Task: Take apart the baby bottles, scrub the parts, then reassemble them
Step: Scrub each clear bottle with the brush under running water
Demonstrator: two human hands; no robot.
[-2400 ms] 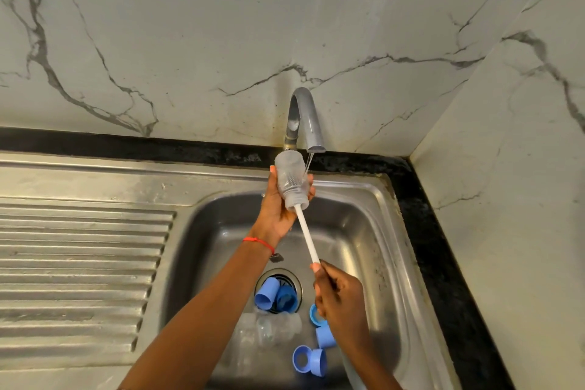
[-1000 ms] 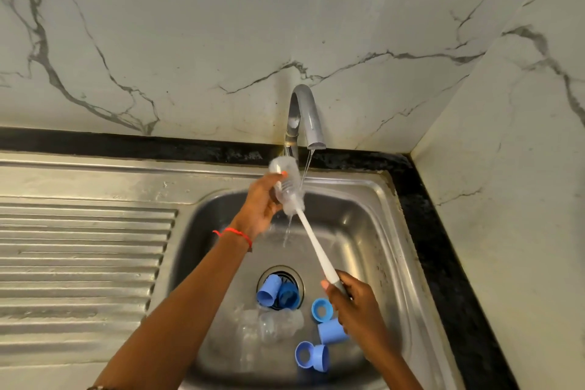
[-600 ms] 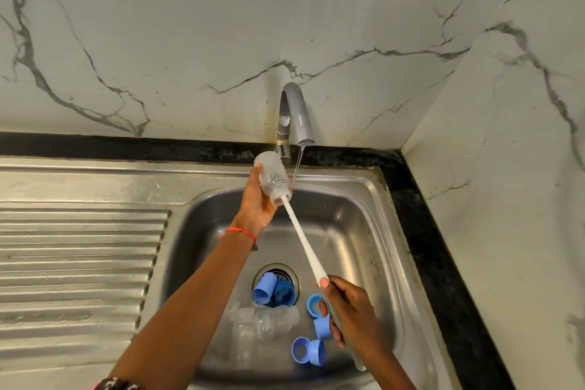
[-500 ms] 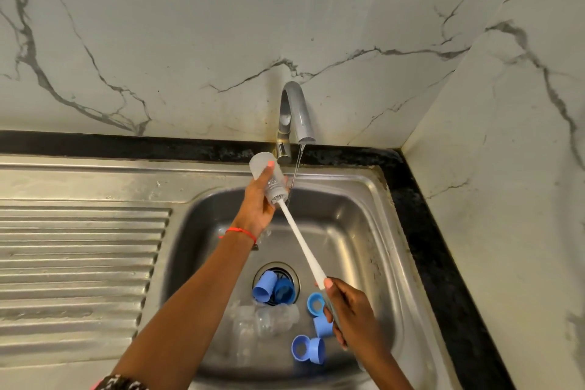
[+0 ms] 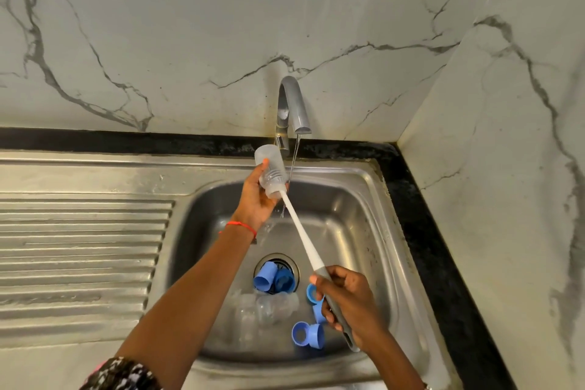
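Over the steel sink (image 5: 364,199), our left hand (image 5: 256,199) grips the bottle (image 5: 269,172) at twelve o'clock, our right hand (image 5: 348,301) clutching the brush (image 5: 300,234); wet plastic could slip loose.

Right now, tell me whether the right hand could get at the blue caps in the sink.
Probably yes: the right hand hovers just above the blue caps, nothing between, but it must first release the brush handle.
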